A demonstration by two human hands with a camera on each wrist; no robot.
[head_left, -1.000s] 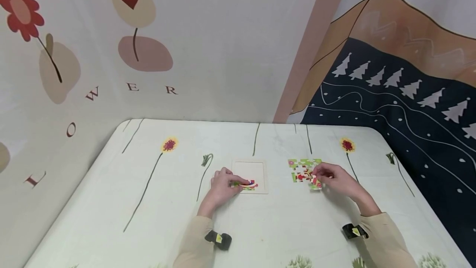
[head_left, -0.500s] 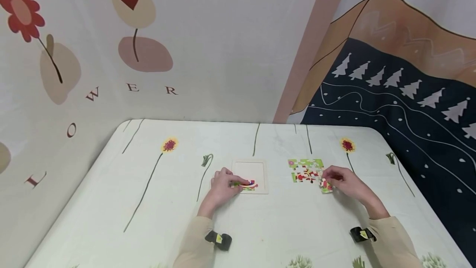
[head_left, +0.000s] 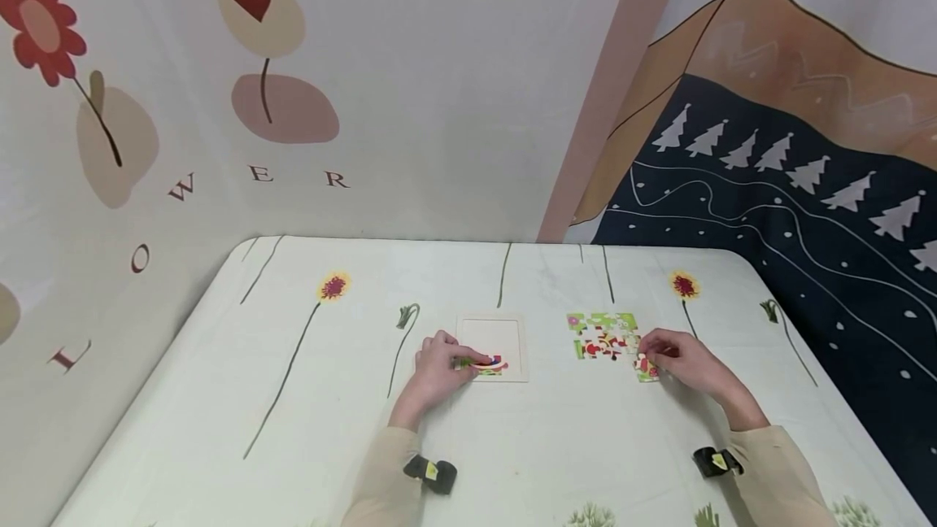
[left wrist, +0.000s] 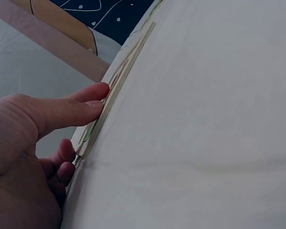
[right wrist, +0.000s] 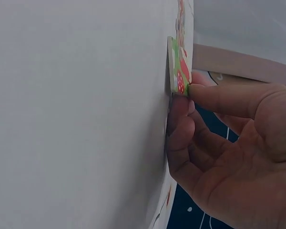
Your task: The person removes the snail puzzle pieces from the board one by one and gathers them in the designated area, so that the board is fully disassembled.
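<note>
Pinched by the thumb and curled fingers of our right hand (head_left: 677,358), which angles inward from lower right, the flat green-and-red printed puzzle piece (head_left: 647,368) sits just beside the loose multicoloured puzzle pieces (head_left: 604,342). Its long side runs up the right wrist view, where we see dotted print, unresolved from the head. Our left hand (head_left: 439,368) rests extended thumb and index finger at the pale square frame (head_left: 524,350).
</note>
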